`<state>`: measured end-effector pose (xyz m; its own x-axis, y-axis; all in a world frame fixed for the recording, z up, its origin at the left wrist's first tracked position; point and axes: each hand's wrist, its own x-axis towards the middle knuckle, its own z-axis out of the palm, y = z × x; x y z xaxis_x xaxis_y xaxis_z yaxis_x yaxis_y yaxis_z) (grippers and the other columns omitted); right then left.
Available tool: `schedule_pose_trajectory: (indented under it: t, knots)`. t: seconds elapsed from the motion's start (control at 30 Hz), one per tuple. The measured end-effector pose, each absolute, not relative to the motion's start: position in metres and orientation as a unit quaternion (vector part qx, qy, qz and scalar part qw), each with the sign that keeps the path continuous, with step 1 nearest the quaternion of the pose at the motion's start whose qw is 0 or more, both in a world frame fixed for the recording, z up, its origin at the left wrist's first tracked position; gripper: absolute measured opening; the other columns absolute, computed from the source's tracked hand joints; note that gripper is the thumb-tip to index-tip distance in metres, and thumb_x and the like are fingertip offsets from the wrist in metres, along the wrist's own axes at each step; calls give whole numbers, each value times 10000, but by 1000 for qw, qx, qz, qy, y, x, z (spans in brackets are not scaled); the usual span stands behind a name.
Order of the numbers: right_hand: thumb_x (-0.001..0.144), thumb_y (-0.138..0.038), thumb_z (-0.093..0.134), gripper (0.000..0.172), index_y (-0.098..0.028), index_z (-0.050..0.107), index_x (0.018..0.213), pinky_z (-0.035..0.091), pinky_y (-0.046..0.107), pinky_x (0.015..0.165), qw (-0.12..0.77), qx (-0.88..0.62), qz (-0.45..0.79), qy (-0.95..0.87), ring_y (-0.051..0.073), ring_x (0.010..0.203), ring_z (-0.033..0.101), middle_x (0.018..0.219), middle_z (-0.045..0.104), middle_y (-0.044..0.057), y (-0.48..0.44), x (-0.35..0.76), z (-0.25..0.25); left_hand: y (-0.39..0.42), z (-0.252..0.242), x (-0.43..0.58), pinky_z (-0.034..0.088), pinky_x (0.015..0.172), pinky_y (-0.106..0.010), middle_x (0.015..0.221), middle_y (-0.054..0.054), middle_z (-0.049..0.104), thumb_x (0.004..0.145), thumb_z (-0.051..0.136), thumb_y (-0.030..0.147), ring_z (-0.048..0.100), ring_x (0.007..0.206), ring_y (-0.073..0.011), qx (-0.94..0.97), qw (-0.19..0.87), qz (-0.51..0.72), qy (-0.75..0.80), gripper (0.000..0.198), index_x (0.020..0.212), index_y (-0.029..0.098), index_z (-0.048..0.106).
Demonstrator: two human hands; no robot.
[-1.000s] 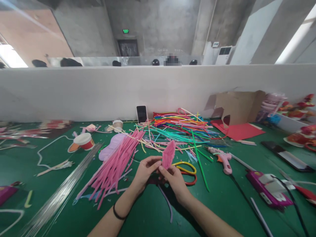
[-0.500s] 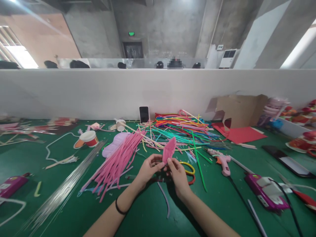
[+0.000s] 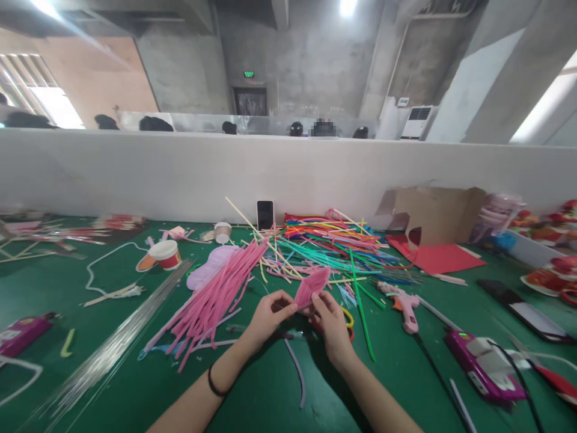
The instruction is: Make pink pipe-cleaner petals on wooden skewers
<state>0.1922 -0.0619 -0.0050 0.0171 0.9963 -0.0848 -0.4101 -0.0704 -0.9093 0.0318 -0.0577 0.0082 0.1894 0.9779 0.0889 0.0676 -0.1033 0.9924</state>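
Note:
A pink petal-shaped piece (image 3: 312, 285), made of fuzzy pipe cleaners laid side by side, is pinched between my two hands above the table. My left hand (image 3: 271, 316) grips its lower left corner with thumb and fingers. On the lower right edge, the thumb and fingers of my right hand (image 3: 330, 322) close on the same piece. Scissors with yellow and red handles (image 3: 348, 319) lie partly hidden behind my right hand. Left of my hands is a bundle of pink pipe cleaners (image 3: 220, 291). A single lilac pipe cleaner (image 3: 296, 373) lies below them.
Many coloured pipe cleaners (image 3: 324, 240) pile up at the back. A pink glue gun (image 3: 408, 310) and purple power strip (image 3: 484, 367) lie right, with cables. Thin metal wires (image 3: 121, 337) and a paper cup (image 3: 166, 255) are left. A phone (image 3: 265, 214) leans on the white partition (image 3: 202, 174).
The pink piece has tilted over to the right and shows more of its broad face. Both hands keep their hold on it. The camera view has tipped slightly upward.

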Motion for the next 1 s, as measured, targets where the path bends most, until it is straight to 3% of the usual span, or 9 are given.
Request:
schedule_pose_trajectory:
  t: [0.33, 0.67, 1.0]
  knots:
    - [815, -461, 658, 287, -182, 592, 801, 395, 200, 524, 567, -376, 611, -404, 110, 620, 554, 705, 583, -15, -66, 193, -5, -55, 5, 24, 414, 617, -231, 597, 21, 590, 718, 706, 290, 541, 588, -123, 542, 538, 498, 411, 185, 682, 157, 584]
    - [780, -499, 679, 345, -162, 630, 835, 405, 215, 532, 560, -426, 578, -414, 117, 612, 573, 743, 650, 29, -70, 184, -10, -55, 7, 30, 449, 576, -230, 620, 33, 562, 802, 643, 432, 535, 586, -128, 494, 497, 546, 459, 264, 803, 174, 587]
    - [793, -554, 632, 384, -174, 607, 849, 376, 206, 434, 553, -453, 531, -454, 125, 562, 558, 695, 615, 10, -64, 190, -8, -52, 6, 26, 463, 585, -231, 622, 33, 538, 772, 672, 431, 551, 590, -126, 492, 517, 523, 466, 308, 683, 160, 558]
